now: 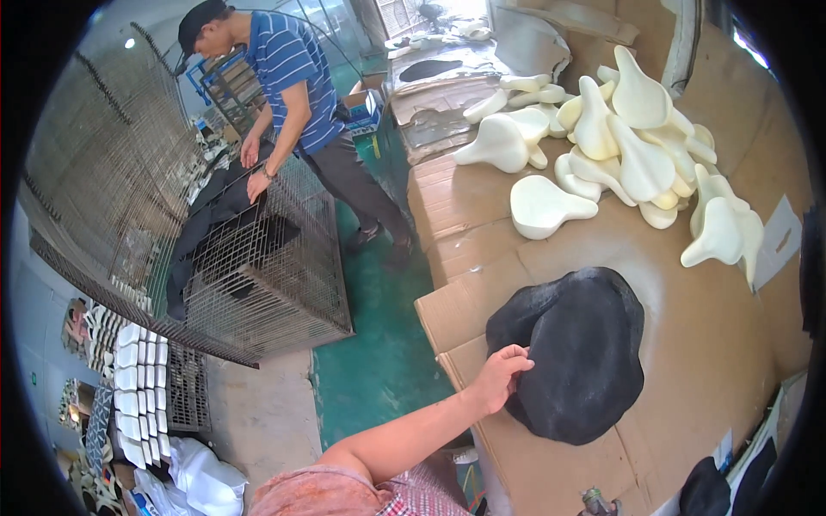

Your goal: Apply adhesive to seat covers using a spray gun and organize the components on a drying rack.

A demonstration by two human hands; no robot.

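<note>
My left hand (503, 378) reaches in from the lower edge. Its fingers are pinched together at the left edge of a black fabric piece (585, 361), rounded in outline. That piece lies on top of a pile, and another black fabric piece (520, 311) shows from under it at the left. The pile rests on brown cardboard (688, 361) covering the table. My right hand is out of view. A small metal fitting (594, 500) pokes up at the lower edge; what it belongs to is cut off.
Cream foam bicycle saddle pads (641, 163) are heaped at the far right of the table, one pad (551, 207) lying nearer. At the left a person (297, 86) in a striped shirt handles black material (224, 193) on a wire cage (284, 275). Green floor (366, 361) runs between.
</note>
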